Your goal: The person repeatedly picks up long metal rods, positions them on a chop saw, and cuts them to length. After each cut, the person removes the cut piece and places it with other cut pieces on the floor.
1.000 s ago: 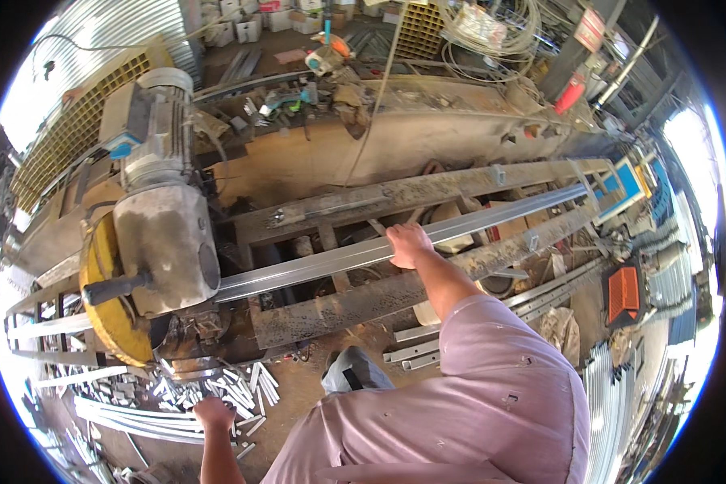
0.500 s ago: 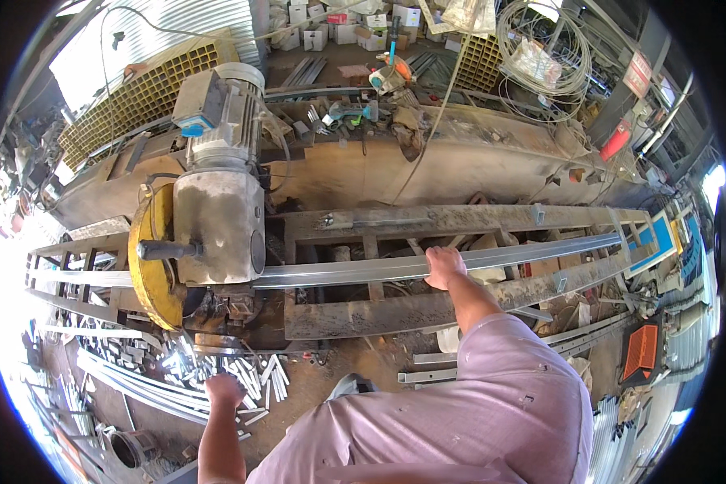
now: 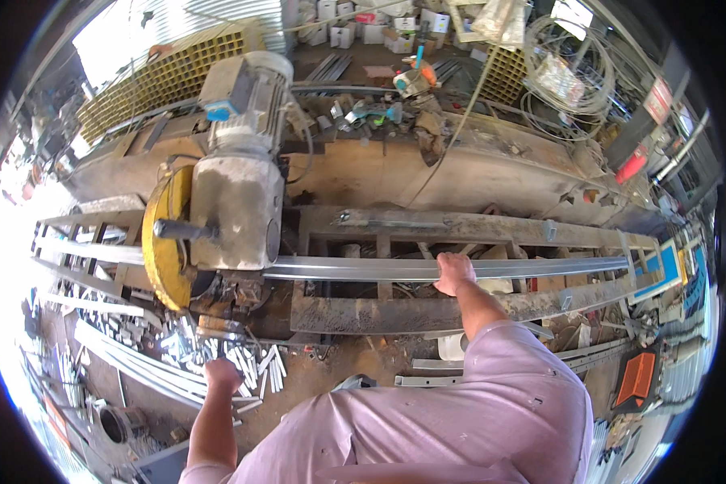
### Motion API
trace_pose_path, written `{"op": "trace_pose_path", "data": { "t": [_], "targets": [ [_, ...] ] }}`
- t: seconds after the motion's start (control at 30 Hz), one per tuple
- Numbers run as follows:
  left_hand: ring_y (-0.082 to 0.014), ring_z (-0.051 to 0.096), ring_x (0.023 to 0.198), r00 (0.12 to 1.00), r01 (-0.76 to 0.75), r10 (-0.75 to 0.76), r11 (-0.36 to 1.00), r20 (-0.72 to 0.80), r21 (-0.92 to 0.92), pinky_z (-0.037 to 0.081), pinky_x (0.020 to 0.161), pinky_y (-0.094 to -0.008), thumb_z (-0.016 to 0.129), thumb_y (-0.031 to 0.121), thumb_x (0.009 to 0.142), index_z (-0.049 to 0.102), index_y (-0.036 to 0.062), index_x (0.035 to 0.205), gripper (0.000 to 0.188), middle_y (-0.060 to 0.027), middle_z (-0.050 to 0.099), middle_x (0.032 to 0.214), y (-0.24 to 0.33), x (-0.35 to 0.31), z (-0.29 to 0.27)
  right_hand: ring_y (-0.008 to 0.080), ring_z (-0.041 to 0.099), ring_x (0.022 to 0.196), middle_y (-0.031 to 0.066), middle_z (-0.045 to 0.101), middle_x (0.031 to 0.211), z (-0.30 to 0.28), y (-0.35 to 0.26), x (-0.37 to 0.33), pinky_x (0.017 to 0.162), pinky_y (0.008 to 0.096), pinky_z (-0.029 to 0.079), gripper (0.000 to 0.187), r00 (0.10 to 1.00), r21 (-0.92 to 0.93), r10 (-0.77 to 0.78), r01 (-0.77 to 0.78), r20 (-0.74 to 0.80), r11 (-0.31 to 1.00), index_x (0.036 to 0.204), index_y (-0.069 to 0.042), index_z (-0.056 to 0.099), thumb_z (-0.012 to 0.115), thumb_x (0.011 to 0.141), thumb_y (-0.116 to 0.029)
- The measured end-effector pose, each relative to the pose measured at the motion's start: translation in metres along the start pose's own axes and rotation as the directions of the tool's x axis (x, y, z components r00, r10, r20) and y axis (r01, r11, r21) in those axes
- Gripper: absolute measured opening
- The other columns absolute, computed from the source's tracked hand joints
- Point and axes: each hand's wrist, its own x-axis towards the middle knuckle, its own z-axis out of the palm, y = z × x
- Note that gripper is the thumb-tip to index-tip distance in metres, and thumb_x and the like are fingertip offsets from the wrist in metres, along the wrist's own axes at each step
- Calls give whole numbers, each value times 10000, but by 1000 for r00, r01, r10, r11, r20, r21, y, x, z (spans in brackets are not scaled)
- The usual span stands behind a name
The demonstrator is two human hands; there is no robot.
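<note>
My right hand [image 3: 455, 274] is closed over a long silver metal bar [image 3: 347, 269], its fingers wrapped over the edge. The bar lies lengthwise along a dirty steel frame [image 3: 371, 315] and passes beneath a cut-off saw [image 3: 238, 210]. A yellow blade guard [image 3: 164, 242] and a dark side handle [image 3: 181, 230] are on the saw's left, with a grey motor [image 3: 250, 105] above. Low on the left, my left hand [image 3: 223, 376] is a closed fist in front of the saw, above a heap of cut metal pieces [image 3: 254, 365]. Whatever it grips is hidden.
Long pale bars [image 3: 137, 363] lie on the floor at left, near a round bucket [image 3: 121, 423]. Behind the saw runs a wide beam [image 3: 363, 173] with a power tool [image 3: 371, 113] on top. Coiled wire [image 3: 573, 73] hangs far right; an orange-black object [image 3: 636, 379] lies right.
The whole view has shifted, so the saw appears farther right and slightly higher. Both hands keep about the same places, the right still on the bar.
</note>
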Motion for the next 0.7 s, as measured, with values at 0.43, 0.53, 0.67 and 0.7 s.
{"op": "trace_pose_path", "data": {
  "t": [0.43, 0.53, 0.67, 0.7],
  "targets": [
    [-295, 789, 1026, 997, -40, 30, 989, -76, -139, 617, 867, -441, 763, 498, 844, 844, 130, 1021, 416, -102, 816, 1095, -4, 4, 11, 374, 673, 1147, 158, 704, 1148, 6, 2, 0, 1036, 490, 510, 505, 999, -12, -10, 10, -34, 1000, 1099, -89, 613, 882, 713, -273],
    [-287, 792, 1004, 998, -33, 24, 990, -61, -137, 619, 844, -433, 755, 498, 851, 848, 141, 1003, 399, -92, 815, 1088, -3, 9, 15, 375, 670, 1145, 156, 699, 1148, 11, 5, 0, 1035, 488, 509, 533, 999, -16, -2, 1, -38, 1000, 1110, -90, 605, 891, 702, -278],
    [-285, 793, 990, 997, -37, 26, 990, -77, -135, 617, 828, -434, 748, 467, 852, 850, 150, 992, 362, -88, 815, 1067, -3, 11, 22, 372, 672, 1138, 148, 696, 1137, 16, 6, 1, 1036, 488, 508, 533, 998, -32, -11, 9, -59, 999, 1110, -89, 596, 891, 708, -278],
    [-290, 792, 987, 997, -41, 31, 990, -76, -138, 617, 827, -435, 752, 460, 846, 849, 146, 988, 358, -91, 815, 1065, -3, 9, 19, 370, 673, 1136, 148, 696, 1135, 16, 7, 1, 1037, 488, 508, 533, 998, -39, -13, 10, -62, 999, 1112, -88, 594, 890, 711, -277]
  ]
}}
